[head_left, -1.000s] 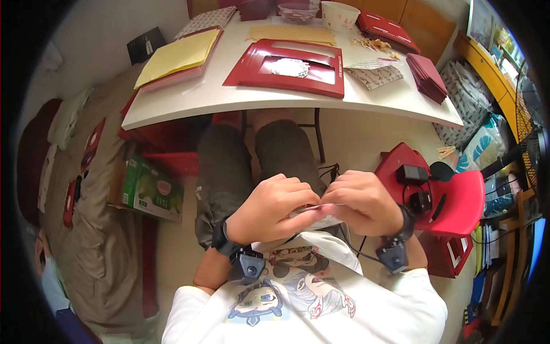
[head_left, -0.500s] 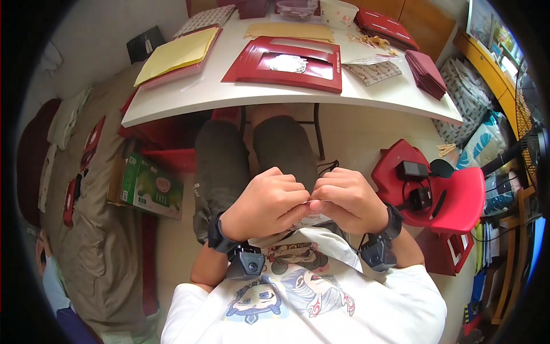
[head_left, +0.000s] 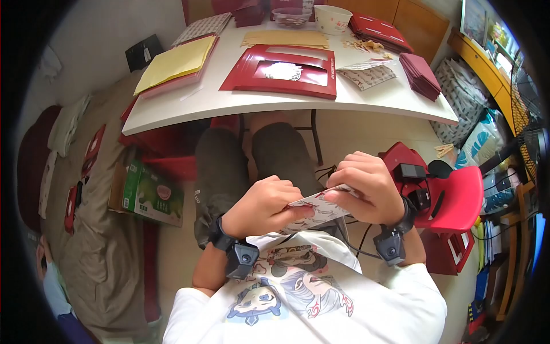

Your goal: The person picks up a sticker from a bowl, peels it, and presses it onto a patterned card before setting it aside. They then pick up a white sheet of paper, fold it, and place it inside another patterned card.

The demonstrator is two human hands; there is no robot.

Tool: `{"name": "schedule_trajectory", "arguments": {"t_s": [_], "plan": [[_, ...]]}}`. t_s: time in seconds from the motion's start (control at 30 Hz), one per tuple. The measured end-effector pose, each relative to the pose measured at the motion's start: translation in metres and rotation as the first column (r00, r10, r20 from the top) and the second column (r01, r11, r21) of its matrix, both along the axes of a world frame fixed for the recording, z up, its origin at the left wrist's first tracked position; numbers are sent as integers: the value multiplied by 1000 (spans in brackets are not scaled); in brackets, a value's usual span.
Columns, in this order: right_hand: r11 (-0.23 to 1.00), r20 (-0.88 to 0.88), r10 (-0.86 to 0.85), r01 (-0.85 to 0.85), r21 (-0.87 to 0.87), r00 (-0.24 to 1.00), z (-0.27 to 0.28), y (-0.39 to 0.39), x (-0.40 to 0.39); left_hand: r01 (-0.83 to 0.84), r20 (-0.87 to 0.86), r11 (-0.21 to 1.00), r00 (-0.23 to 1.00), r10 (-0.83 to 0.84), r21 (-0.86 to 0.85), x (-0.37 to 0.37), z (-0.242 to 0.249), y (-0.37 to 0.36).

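Note:
My left hand pinches the left end of a folded piece of white patterned paper over my lap. The right hand grips the paper's upper right end, thumb on the near face. Both hands are closed, and a black camera device is strapped at each wrist. On the table beyond lies a red card folder with a cut-out window showing a white ornament. To its right is another patterned paper piece, folded, beside a stack of dark red folded pieces.
Yellow paper sheets top a pile at the white table's left side. A patterned bowl and a clear container stand at the back. A red chair holding black devices is on my right; a green box stands left.
My right hand has moved up and to the right, and the left slightly left. More of the patterned paper shows between them, now slanted. The view has shifted a little.

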State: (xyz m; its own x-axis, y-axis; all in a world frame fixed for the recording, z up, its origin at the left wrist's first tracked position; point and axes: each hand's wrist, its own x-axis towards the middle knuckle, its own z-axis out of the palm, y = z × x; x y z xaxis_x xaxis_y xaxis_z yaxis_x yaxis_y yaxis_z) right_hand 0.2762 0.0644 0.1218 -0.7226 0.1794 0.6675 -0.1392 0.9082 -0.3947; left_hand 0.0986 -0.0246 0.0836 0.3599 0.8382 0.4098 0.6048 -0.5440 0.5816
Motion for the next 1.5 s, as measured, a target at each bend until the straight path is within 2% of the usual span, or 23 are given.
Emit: {"name": "schedule_trajectory", "arguments": {"t_s": [0.1, 0.17, 0.23, 0.3, 0.37, 0.43, 0.5, 0.6, 0.73, 0.83, 0.97, 1.03, 1.07, 1.1, 1.17, 1.2, 1.23, 1.27, 1.33, 1.37, 1.4, 1.43, 1.5], "plan": [[995, -13, 16, -17, -93, 1000, 2, 4, 4, 0, -10, 1000, 1000, -1, -20, -2, -7, 2], [952, -242, 32, -103, -287, 970, 1, 5, 5, -2, -15, 1000, 1000, 2, -8, -4, -11, 3], [934, -225, 36, -113, -339, 974, 1, 7, 12, -12, 145, 996, 989, 0, 87, -6, -15, 2], [858, -359, 22, -202, -472, 933, -3, 9, 12, -46, 177, 993, 984, 26, 105, -10, -15, 1], [850, -362, 61, -239, -470, 930, -3, 11, 14, -79, 210, 990, 976, 52, 120, -10, -15, -1], [854, -418, -22, -201, -481, 908, -3, 9, 11, -173, 585, 984, 795, 158, -31, -5, -18, -8], [834, -443, -18, -231, -501, 896, -5, 10, 9, -160, 562, 984, 808, 177, -81, -11, -24, -12], [813, -472, -17, -262, -520, 882, -5, 11, 8, -354, 743, 934, 614, 266, -42, -9, -37, -10], [823, -492, -7, -274, -498, 871, -6, 12, 7, -374, 808, 926, 527, 265, -60, -9, -39, -9], [826, -499, -28, -261, -500, 866, -6, 11, 5, -360, 870, 924, 405, 280, -130, -7, -35, -9], [845, -466, -39, -220, -487, 884, -10, 15, 7, -253, 873, 952, 408, 267, -173, -6, -35, -10], [831, -431, -73, -184, -525, 899, -10, 14, 7, -142, 917, 985, 371, 148, -101, -2, -35, -7], [831, -431, -73, -184, -525, 900, -11, 14, 6, -56, 913, 996, 399, 87, -70, -6, -41, -7], [805, -447, -86, -202, -558, 890, -13, 14, 5, -56, 913, 996, 399, 87, -70, -6, -44, -5], [778, -463, -102, -220, -589, 880, -15, 14, 3, -129, 949, 991, 317, -3, 46, -4, -46, 0], [746, -428, -190, -154, -648, 883, -17, 12, 1, -150, 971, 988, 237, 13, 24, 0, -43, 0], [705, -388, -275, -89, -703, 880, -18, 11, -1, -150, 971, 988, 238, 12, 24, -1, -43, 0], [706, -389, -273, -91, -702, 880, -22, 11, -3, -154, 977, 987, 214, 0, 34, -4, -43, 0], [639, -235, -193, -60, -767, 952, -37, 11, -6, -158, 982, 987, 190, -12, 43, -3, -40, 1], [597, -184, -78, -102, -796, 980, -43, 10, -7, -195, 994, 979, 101, -34, 53, -1, -37, 4], [553, -162, 26, -150, -820, 986, -55, 10, -13, -233, 998, 971, 12, -58, 60, 2, -35, 6], [503, -145, 131, -192, -843, 981, -62, 7, -21, -233, 998, 971, 13, -58, 59, 4, -34, 7], [387, -87, 321, -214, -897, 943, -63, -6, -25, -303, 995, 953, -88, -53, 24, 7, -32, 10]]}}
